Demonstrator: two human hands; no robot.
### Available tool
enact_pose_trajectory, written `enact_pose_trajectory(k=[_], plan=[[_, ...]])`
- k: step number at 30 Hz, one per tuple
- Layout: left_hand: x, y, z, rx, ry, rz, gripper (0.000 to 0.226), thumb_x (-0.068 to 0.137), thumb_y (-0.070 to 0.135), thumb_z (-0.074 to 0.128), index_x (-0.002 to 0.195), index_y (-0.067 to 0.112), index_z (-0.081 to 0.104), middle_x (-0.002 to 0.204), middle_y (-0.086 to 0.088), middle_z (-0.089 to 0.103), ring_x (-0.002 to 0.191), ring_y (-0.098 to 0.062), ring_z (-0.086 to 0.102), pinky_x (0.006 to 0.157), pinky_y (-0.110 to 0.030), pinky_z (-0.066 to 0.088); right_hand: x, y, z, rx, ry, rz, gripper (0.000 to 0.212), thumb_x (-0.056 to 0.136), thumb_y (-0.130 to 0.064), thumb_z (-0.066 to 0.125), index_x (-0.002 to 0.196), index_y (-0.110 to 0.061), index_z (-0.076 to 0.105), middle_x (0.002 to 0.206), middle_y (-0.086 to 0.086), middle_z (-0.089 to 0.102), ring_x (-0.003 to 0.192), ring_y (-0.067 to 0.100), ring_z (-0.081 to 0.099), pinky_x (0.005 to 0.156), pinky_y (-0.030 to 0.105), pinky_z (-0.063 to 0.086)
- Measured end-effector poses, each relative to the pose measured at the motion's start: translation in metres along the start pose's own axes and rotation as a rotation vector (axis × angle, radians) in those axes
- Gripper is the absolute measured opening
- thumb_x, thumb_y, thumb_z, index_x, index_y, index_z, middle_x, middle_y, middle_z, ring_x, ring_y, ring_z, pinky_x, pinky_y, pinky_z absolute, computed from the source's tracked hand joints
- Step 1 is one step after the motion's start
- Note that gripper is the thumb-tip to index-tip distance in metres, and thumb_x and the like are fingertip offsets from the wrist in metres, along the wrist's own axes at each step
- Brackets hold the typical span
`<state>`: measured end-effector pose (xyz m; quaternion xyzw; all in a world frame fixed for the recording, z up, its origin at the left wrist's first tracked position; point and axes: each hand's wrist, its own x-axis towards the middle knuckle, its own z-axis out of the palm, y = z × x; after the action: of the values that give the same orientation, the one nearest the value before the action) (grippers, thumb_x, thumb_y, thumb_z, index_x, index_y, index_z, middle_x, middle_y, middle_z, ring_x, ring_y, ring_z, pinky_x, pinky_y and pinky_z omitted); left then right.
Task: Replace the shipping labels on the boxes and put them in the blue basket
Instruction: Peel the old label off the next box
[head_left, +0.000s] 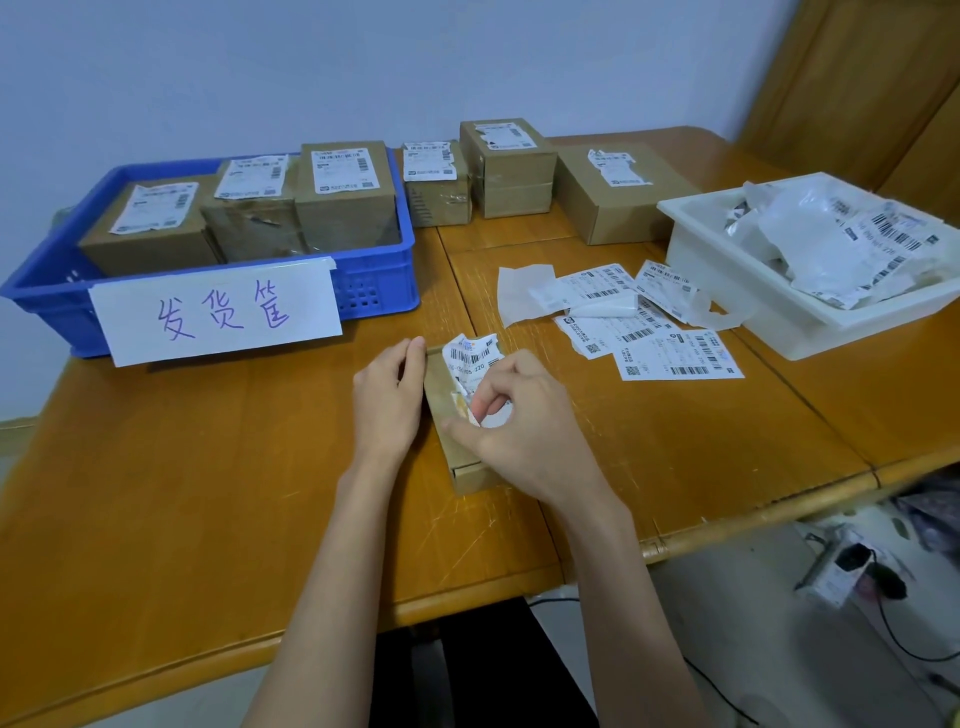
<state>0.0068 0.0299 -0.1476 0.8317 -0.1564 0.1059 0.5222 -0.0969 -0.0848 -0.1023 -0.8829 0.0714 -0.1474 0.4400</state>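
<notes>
A small brown cardboard box (448, 415) lies on the wooden table (208, 467) in front of me. My left hand (387, 397) grips its left edge. My right hand (519, 431) pinches the torn, crumpled white shipping label (472, 358), which curls up off the top of the box. The blue basket (374, 283) stands at the back left with three labelled boxes (150, 228) inside and a handwritten paper sign on its front. Loose flat shipping labels (675, 356) lie to the right of my hands.
Three more labelled cardboard boxes (506, 169) stand along the wall behind the work spot. A white tray (727, 280) at the right holds crumpled old labels and backing paper. The table's front edge is near my arms; cables lie on the floor at the right.
</notes>
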Motion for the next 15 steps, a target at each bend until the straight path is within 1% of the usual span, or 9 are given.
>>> enact_pose_trajectory(k=[2,4,7,9,13,15], plan=[[-0.0007,0.0010,0.0000,0.004,0.005,0.001,0.043,0.104,0.026,0.044,0.061,0.025,0.043,0.059,0.007,0.047,0.054,-0.003,0.041,0.052,-0.016,0.029,0.0010,0.0005,-0.0006,-0.003,-0.019,-0.003,0.022,0.076,-0.017,0.078,0.067,-0.019,0.058,0.093,-0.007,0.049,0.083,-0.001,0.049,0.067,0.006,0.040],[-0.0014,0.0028,-0.0001,0.004,0.007,0.009,0.043,0.104,0.025,0.044,0.060,0.027,0.042,0.058,0.009,0.045,0.054,-0.002,0.042,0.051,-0.015,0.030,0.0028,0.0010,-0.0002,0.026,-0.016,0.009,0.024,0.078,-0.013,0.074,0.065,-0.019,0.056,0.090,-0.008,0.050,0.079,0.000,0.050,0.065,0.008,0.041],[-0.0012,0.0037,-0.0002,-0.001,0.012,0.013,0.044,0.103,0.024,0.045,0.060,0.026,0.041,0.058,0.009,0.045,0.053,-0.001,0.043,0.051,-0.014,0.031,0.0040,-0.0006,0.0005,0.029,-0.012,0.032,0.022,0.083,-0.013,0.068,0.065,-0.015,0.055,0.088,-0.007,0.051,0.074,0.003,0.050,0.065,0.012,0.039],[-0.0009,0.0026,0.0001,-0.004,0.011,0.006,0.044,0.104,0.025,0.045,0.060,0.025,0.043,0.058,0.008,0.047,0.053,-0.002,0.042,0.051,-0.015,0.031,0.0043,-0.0011,-0.0003,0.008,-0.029,0.038,0.021,0.085,-0.015,0.064,0.066,-0.013,0.055,0.089,-0.006,0.052,0.076,0.004,0.050,0.066,0.015,0.037],[-0.0004,0.0005,0.0007,-0.003,0.001,0.007,0.042,0.104,0.026,0.044,0.062,0.022,0.046,0.060,0.007,0.049,0.055,-0.003,0.043,0.052,-0.016,0.031,0.0045,-0.0001,-0.0022,-0.002,-0.048,0.036,0.018,0.087,-0.017,0.061,0.070,-0.009,0.058,0.092,-0.006,0.052,0.079,0.006,0.051,0.070,0.021,0.038],[0.0005,-0.0003,0.0006,0.001,-0.002,0.008,0.041,0.104,0.027,0.044,0.064,0.017,0.049,0.061,0.004,0.051,0.055,-0.004,0.041,0.052,-0.017,0.030,0.0044,-0.0003,-0.0011,-0.004,-0.054,0.034,0.019,0.088,-0.017,0.060,0.072,-0.008,0.058,0.091,-0.007,0.050,0.078,0.004,0.050,0.071,0.024,0.038]])
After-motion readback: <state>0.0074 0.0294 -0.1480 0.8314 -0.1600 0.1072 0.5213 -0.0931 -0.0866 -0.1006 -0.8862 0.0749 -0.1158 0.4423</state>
